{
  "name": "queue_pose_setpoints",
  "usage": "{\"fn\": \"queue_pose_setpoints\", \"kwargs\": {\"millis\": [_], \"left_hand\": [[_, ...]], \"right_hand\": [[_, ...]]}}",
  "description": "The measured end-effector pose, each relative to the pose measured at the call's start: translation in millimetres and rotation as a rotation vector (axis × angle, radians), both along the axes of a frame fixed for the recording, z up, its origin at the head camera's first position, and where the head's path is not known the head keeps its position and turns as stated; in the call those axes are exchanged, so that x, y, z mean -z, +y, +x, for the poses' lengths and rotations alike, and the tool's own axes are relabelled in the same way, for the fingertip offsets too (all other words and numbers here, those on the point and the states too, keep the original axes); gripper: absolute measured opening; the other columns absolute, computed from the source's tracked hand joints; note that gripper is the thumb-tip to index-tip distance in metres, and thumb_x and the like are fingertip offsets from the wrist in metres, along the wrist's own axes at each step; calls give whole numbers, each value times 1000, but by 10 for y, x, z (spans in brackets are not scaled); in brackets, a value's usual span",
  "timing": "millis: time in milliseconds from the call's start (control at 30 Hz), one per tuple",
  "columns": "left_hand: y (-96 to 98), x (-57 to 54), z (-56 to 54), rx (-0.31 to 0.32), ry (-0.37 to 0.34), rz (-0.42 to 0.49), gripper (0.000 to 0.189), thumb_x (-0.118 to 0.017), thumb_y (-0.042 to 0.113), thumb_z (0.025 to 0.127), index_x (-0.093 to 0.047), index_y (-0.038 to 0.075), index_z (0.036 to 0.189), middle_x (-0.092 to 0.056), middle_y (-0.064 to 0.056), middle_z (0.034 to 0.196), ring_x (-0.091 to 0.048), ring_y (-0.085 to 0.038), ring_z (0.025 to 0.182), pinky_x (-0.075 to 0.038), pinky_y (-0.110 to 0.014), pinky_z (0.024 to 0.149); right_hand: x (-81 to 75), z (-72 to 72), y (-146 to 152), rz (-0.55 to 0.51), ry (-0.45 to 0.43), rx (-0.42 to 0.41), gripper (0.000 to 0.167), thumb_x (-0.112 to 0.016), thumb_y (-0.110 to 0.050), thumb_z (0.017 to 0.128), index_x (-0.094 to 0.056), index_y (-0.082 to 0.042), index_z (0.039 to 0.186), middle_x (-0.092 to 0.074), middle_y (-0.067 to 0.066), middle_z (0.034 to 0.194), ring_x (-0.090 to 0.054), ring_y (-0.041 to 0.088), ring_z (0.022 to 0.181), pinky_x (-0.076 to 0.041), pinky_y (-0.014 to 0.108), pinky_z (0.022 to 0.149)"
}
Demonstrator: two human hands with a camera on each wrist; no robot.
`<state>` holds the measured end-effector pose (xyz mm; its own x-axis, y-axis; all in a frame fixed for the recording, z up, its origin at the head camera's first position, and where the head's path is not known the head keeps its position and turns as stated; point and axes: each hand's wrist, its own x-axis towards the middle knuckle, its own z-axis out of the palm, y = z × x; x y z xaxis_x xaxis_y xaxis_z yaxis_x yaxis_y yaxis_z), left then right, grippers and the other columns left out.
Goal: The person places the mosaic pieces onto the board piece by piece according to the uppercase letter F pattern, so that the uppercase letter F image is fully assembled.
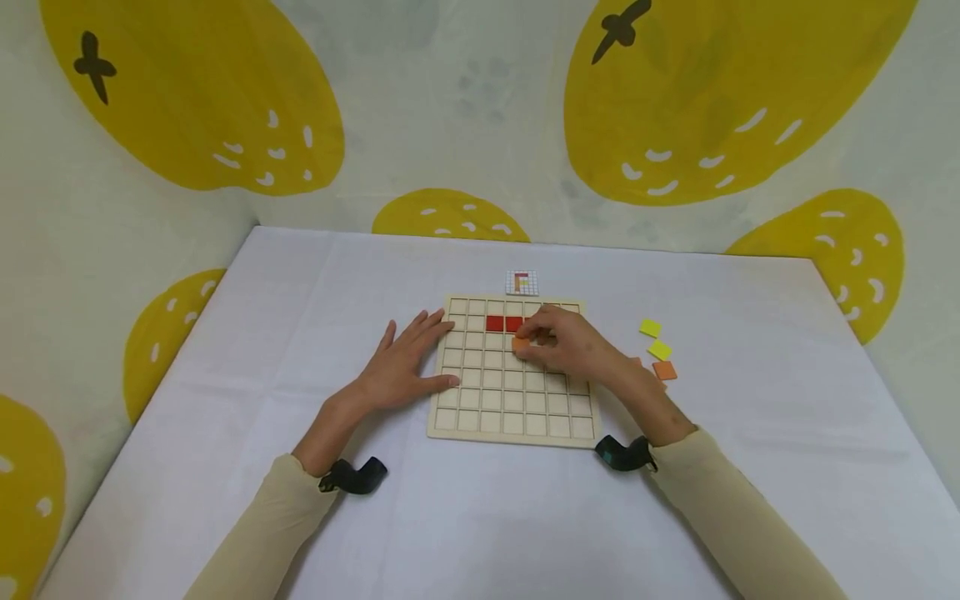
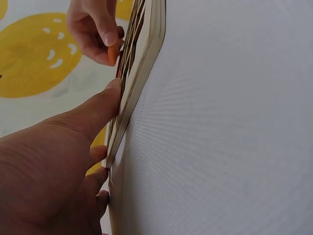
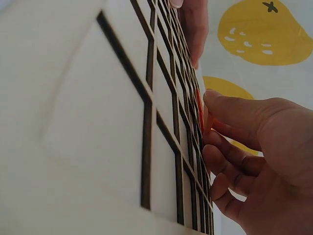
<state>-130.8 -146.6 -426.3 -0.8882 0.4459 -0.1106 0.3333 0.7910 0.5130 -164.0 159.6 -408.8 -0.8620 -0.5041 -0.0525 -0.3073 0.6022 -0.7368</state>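
Note:
A wooden grid board (image 1: 513,427) with square cells lies on the white table. Red square tiles (image 1: 495,323) fill cells in its second row from the top; the right hand covers part of that row. My right hand (image 1: 566,343) pinches an orange square tile (image 1: 521,342) between thumb and fingers, just over the row beneath the red ones. In the left wrist view this orange tile (image 2: 113,54) stands tilted, on edge. Along the board's left edge rests my left hand (image 1: 405,362), its fingers spread and touching the frame.
Beyond the board's top edge lies a small pattern card (image 1: 522,282) with a coloured grid. Yellow tiles (image 1: 650,328) and orange tiles (image 1: 664,370) lie loose to the right, some partly hidden by the right forearm. A patterned cloth (image 1: 480,125) hangs behind the table.

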Motion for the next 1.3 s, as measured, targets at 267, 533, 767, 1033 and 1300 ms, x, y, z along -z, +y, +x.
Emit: {"fn": "queue_pose_setpoints", "kwargs": {"millis": [267, 533, 767, 1033, 1300], "left_hand": [[0, 9, -18, 4, -3, 5, 89, -73, 53, 94, -32, 17, 164, -19, -3, 177, -10, -29, 166, 2, -67, 130], [3, 20, -20, -2, -6, 2, 89, -73, 54, 94, -32, 18, 164, -19, -2, 177, -10, -28, 166, 3, -67, 130], [4, 8, -19, -3, -12, -5, 88, -72, 54, 94, -32, 18, 164, -18, -2, 177, -9, -28, 166, 3, -66, 130], [4, 23, -22, -2, -9, 2, 88, -71, 54, 94, -32, 19, 165, -18, -1, 177, -9, -27, 166, 3, -66, 130], [1, 14, -12, -1, -8, 6, 88, -72, 54, 94, -32, 19, 165, -18, -1, 177, -10, -28, 166, 3, -66, 130]], "right_hand": [[-27, 2, -102, 23, -6, -18, 24, -81, -21, 93, -76, -10, 114, -66, 3, 106, -58, 20, 96, -52, 31, 86], [-12, 5, -169, 40, 8, -8, 22, -80, -24, 94, -77, -12, 112, -67, 3, 106, -59, 19, 96, -52, 32, 86], [9, 13, -220, 45, 10, 6, 24, -80, -26, 93, -77, -14, 113, -67, 2, 107, -60, 19, 98, -52, 33, 88], [20, 27, -295, 93, 18, 25, 23, -79, -29, 94, -77, -15, 113, -65, 0, 108, -58, 19, 96, -51, 33, 86], [29, 35, -366, 109, 65, 29, 22, -78, -30, 95, -76, -17, 112, -66, -1, 112, -58, 20, 101, -51, 36, 92]]}}
